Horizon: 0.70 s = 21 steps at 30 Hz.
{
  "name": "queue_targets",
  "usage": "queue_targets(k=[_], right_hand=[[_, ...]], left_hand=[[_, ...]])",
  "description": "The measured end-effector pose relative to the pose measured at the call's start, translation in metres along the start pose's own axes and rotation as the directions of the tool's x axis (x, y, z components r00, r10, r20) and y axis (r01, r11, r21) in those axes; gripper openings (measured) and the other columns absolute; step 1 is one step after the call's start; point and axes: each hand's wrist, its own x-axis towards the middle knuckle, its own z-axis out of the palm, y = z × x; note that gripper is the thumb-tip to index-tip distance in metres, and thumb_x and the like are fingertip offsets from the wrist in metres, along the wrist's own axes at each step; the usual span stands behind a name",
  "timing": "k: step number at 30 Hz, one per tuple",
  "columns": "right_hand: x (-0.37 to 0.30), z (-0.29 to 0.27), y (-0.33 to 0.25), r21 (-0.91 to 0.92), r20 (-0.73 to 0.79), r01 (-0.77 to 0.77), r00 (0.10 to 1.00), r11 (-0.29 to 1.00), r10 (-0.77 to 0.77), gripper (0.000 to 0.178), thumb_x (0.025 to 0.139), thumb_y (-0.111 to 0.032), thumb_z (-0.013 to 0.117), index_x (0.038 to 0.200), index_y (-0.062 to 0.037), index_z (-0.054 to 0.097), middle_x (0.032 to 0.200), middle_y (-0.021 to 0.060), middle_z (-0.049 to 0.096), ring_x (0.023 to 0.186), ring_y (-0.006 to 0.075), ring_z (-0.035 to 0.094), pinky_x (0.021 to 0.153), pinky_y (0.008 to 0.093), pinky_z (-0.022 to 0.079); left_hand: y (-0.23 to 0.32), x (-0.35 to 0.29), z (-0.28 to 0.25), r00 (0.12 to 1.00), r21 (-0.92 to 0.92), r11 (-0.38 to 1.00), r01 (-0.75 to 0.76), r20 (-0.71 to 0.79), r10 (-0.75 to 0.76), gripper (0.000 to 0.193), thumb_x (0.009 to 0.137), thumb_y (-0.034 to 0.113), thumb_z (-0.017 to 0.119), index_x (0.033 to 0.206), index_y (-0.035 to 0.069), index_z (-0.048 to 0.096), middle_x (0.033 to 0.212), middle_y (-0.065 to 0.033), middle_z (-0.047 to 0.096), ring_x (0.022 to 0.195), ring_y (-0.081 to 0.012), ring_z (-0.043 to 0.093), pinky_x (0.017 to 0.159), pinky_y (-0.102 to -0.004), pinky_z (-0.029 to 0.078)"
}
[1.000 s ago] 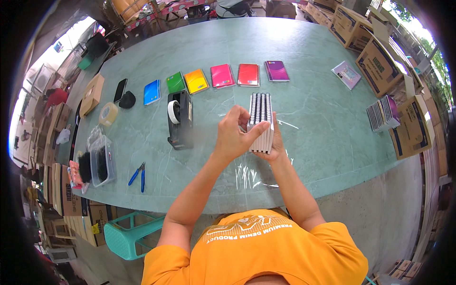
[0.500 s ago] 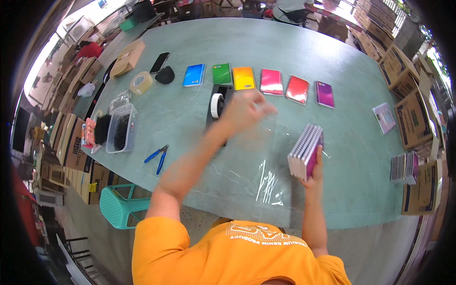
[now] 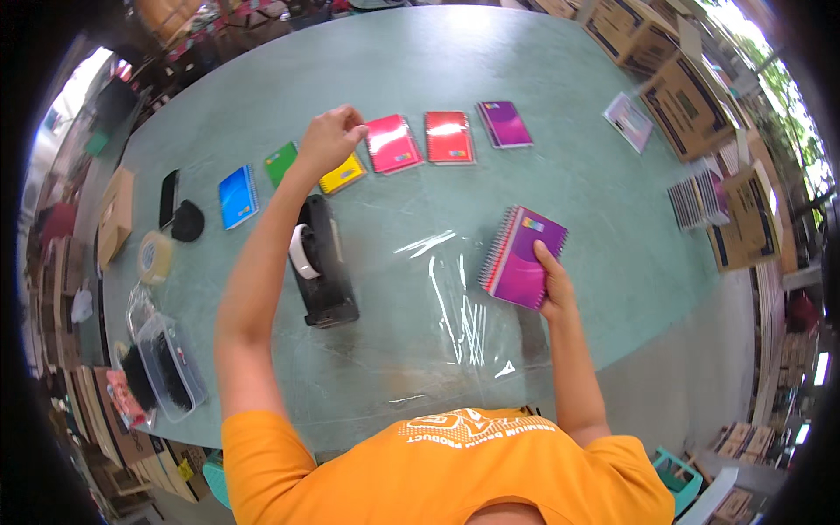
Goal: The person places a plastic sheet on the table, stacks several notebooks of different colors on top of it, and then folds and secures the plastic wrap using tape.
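My right hand [image 3: 557,287] grips a thick stack of spiral notebooks [image 3: 528,255], a purple cover uppermost and the thumb on it. Beyond the tape dispenser [image 3: 325,262], my left hand [image 3: 331,138] hovers with curled fingers; whether anything is in them is hidden. It partly covers a yellow notebook [image 3: 343,175] and a green one [image 3: 280,163]. Close to its fingertips lies a pink notebook [image 3: 394,144]. Further right in this row are a red notebook [image 3: 449,137] and a purple one [image 3: 505,124]; a blue one [image 3: 238,197] lies at the left end.
Clear plastic [image 3: 459,306] glints on the green table [image 3: 612,262] before me. At left are a tape roll [image 3: 156,257], a phone [image 3: 169,199] and a plastic tub [image 3: 171,367] with black bristly material. Cardboard boxes [image 3: 691,105] and another notebook stack [image 3: 697,199] line the right edge.
The view has swung to the right. The notebook stack has tipped, turning its purple cover upward in my right hand. My left hand has moved from beside the tape dispenser to the notebook row.
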Motion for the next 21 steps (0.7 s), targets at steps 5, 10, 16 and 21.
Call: queue_targets(k=[5,10,16,21], right_hand=[[0.007,0.004,0.004,0.011,-0.003,0.002,1.000,1.000,-0.002,0.044,0.081,-0.026,0.068,0.112,-0.0010,0.052,0.099,0.0108,0.062,0.087,0.0195,0.062,0.078,0.0340,0.052],[0.004,-0.037,-0.010,0.398,0.151,-0.029,0.988,0.917,-0.035,0.045,0.082,-0.030,0.065,0.113,0.0000,0.051,0.102,0.0159,0.061,0.093,0.0264,0.061,0.082,0.0399,0.051],[0.016,-0.108,-0.028,0.561,0.683,-0.258,0.682,0.787,-0.263,0.060,0.086,-0.033,0.057,0.130,0.0001,0.034,0.120,0.0254,0.049,0.113,0.0437,0.048,0.092,0.0541,0.044],[0.014,-0.133,-0.047,0.586,0.538,-0.115,0.795,0.802,-0.279,0.068,0.088,-0.030,0.057,0.138,-0.0008,0.023,0.113,0.0232,0.055,0.104,0.0393,0.056,0.086,0.0515,0.049]], left_hand=[[0.046,0.018,0.056,0.914,0.014,0.964,-0.265,0.323,0.247,0.020,0.077,0.020,0.065,0.088,0.003,0.060,0.081,-0.0132,0.064,0.077,-0.0268,0.062,0.067,-0.0368,0.049],[0.064,0.030,0.128,0.826,0.024,0.961,-0.277,0.518,0.225,0.022,0.077,0.020,0.066,0.089,0.004,0.058,0.083,-0.0134,0.062,0.080,-0.0299,0.061,0.068,-0.0382,0.048],[0.103,0.085,0.208,0.781,0.244,0.879,-0.410,0.591,0.201,0.026,0.079,0.012,0.059,0.104,0.005,0.055,0.100,-0.0163,0.060,0.097,-0.0324,0.057,0.079,-0.0425,0.047],[0.121,0.150,0.248,0.808,0.409,0.740,-0.534,0.505,0.304,0.050,0.075,-0.002,0.058,0.120,0.019,0.050,0.123,-0.0114,0.048,0.115,-0.0301,0.046,0.092,-0.0401,0.043]])
